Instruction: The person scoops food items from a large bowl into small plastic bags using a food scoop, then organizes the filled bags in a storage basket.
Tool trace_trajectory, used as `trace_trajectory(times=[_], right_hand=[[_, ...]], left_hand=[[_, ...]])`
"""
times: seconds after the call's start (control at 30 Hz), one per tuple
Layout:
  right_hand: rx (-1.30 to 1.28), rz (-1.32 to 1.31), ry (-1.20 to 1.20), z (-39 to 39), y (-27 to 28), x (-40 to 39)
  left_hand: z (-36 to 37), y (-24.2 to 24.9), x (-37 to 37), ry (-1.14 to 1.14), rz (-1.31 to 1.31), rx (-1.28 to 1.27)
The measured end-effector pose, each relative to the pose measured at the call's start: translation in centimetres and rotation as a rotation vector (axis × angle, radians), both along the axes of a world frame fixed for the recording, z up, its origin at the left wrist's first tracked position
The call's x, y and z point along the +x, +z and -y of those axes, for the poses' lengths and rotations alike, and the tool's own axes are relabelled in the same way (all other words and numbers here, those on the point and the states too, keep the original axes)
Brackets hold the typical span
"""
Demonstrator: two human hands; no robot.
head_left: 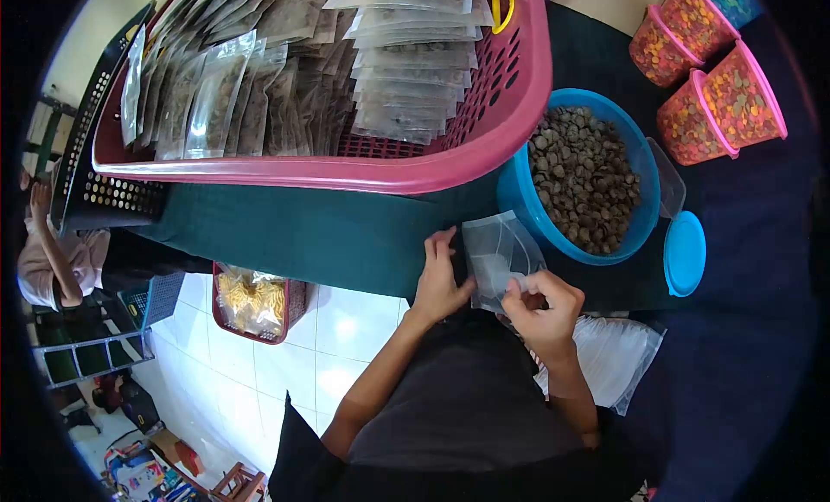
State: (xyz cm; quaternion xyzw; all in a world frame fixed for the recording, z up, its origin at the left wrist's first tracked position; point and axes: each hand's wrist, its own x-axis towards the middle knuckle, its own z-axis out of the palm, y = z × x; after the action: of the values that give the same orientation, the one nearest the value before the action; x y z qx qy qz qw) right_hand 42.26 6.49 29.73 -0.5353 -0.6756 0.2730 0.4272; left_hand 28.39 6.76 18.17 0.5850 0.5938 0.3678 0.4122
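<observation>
A clear plastic bag [494, 249], flat with nothing visible inside, lies at the table's front edge before me. My right hand [550, 310] pinches its near right part between thumb and curled fingers. On the bag's left side is my left hand [439, 281], fingers stretched and apart from the thumb, whose tip touches the bag's edge. Just beyond the bag stands a round blue tub [647, 169] of small dark brown, flake-like pieces [584, 178]. A stack of clear bags [618, 355] lies below my right wrist, partly hidden by the arm.
A large pink basket [415, 180] of filled packets [415, 70] takes up the table's far left. At right are a blue lid [685, 253] and pink-rimmed tubs [722, 104] of colourful pieces. A crate [275, 333] of yellow packets sits on the floor; another person [65, 260] is at left.
</observation>
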Motion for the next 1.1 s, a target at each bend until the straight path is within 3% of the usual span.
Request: trace_trajectory(times=[0.13,0.2,0.37,0.73,0.87,0.93,1.0,1.1], right_hand=[[-0.023,-0.002,0.016,-0.1,0.6,-0.1],[-0.034,-0.004,0.016,0.0,0.7,-0.2],[-0.035,-0.009,0.085,0.1,0.8,-0.3],[-0.036,-0.017,0.169,0.2,0.8,-0.2],[0.037,0.076,0.233,-0.1,1.4,0.9],[0.22,0.105,0.269,-0.3,2.6,1.6],[0.227,0.062,0.309,-0.1,4.5,2.7],[0.133,-0.21,0.304,0.0,6.8,4.9]], left_hand=[[0.3,3.2,-0.4,-0.214,-0.035,0.27],[0.0,4.3,0.2,-0.28,0.118,0.352],[-1.1,3.5,2.0,-0.243,0.151,0.595],[-1.0,3.5,2.1,-0.163,0.151,0.609],[-0.5,4.2,2.3,-0.103,0.156,0.569],[-0.5,4.3,2.2,-0.078,0.127,0.565],[-0.3,4.5,2.1,-0.062,0.133,0.488],[-0.1,4.7,2.2,-0.065,0.197,0.478]])
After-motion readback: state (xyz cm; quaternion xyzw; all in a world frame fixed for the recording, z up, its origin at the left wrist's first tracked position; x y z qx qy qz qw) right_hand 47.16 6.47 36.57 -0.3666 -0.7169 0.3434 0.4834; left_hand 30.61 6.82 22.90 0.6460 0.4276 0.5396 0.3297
